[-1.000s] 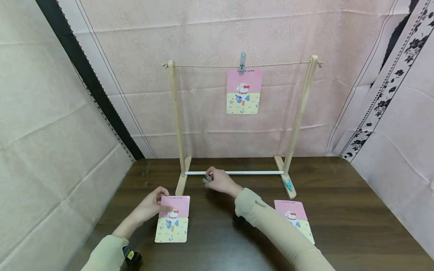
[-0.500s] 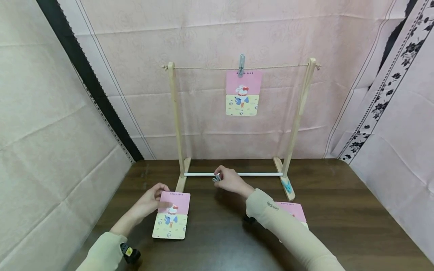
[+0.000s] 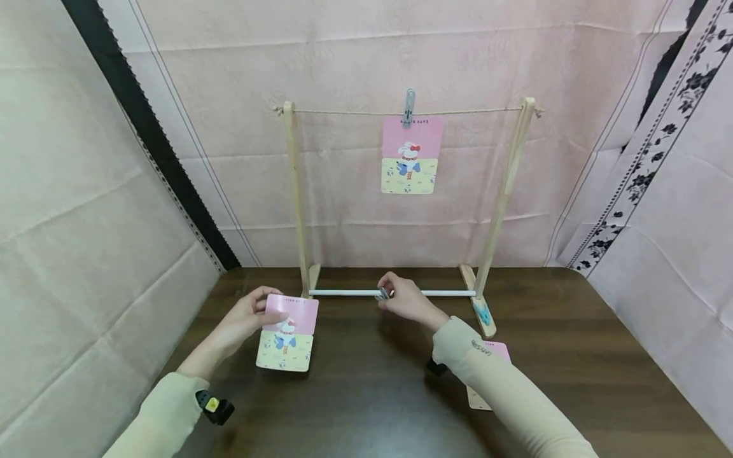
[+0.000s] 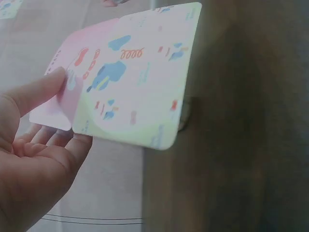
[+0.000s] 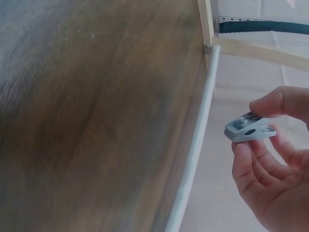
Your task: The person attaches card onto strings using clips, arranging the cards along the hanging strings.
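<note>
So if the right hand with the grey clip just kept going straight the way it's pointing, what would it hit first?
Most likely the white rod low on the wooden rack. The right hand pinches the grey clip right by that rod, though whether they touch already is unclear.

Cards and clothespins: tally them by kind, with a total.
Cards: 3, one hanging on the string, one in the left hand, one on the table partly hidden by the right sleeve.
Clothespins: 3, a grey one on the string, a grey one in the right hand, a blue one on the stand's right foot.
Total: 6
</note>
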`<action>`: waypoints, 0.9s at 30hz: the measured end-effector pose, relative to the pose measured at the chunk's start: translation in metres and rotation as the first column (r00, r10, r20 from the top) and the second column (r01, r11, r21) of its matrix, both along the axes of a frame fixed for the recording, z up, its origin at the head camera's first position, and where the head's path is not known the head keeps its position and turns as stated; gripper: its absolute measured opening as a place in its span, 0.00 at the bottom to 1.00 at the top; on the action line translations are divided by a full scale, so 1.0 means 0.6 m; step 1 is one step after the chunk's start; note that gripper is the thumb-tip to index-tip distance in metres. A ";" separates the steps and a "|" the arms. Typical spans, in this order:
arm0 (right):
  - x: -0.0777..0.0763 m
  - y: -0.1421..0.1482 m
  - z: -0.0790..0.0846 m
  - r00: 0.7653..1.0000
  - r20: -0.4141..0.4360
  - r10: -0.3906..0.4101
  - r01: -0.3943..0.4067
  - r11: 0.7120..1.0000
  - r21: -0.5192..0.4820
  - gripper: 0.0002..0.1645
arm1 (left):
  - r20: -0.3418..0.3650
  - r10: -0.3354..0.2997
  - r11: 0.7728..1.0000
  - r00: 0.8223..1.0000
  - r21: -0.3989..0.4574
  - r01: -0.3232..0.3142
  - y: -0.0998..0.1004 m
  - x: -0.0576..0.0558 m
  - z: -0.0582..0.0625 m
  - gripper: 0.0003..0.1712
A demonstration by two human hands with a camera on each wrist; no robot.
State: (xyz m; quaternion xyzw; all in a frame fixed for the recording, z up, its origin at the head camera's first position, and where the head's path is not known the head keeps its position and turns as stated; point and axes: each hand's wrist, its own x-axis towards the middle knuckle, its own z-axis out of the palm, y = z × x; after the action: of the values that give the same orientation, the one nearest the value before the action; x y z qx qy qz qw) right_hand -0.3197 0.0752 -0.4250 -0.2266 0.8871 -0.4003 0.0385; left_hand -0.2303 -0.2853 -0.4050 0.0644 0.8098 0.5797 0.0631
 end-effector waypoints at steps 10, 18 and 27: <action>0.003 0.034 0.023 0.999 -0.037 0.003 -0.005 0.998 -0.062 0.20 | -0.115 0.015 0.999 0.993 0.033 -0.011 -0.005 -0.013 0.059 0.27; 0.002 0.043 0.032 0.998 -0.058 0.003 -0.007 0.998 -0.069 0.19 | -0.166 0.051 0.998 0.985 0.041 -0.045 -0.021 -0.010 0.100 0.25; 0.003 0.084 0.044 0.996 -0.075 -0.039 0.034 0.997 -0.069 0.20 | -0.213 0.051 0.998 0.976 0.054 -0.041 -0.004 -0.026 0.123 0.19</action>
State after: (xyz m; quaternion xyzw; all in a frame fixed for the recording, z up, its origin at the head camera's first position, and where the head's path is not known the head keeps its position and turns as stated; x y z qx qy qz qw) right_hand -0.3180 0.1258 -0.3987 -0.2265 0.8778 -0.4219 -0.0105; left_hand -0.2457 -0.2875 -0.3312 0.1093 0.7986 0.5905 -0.0398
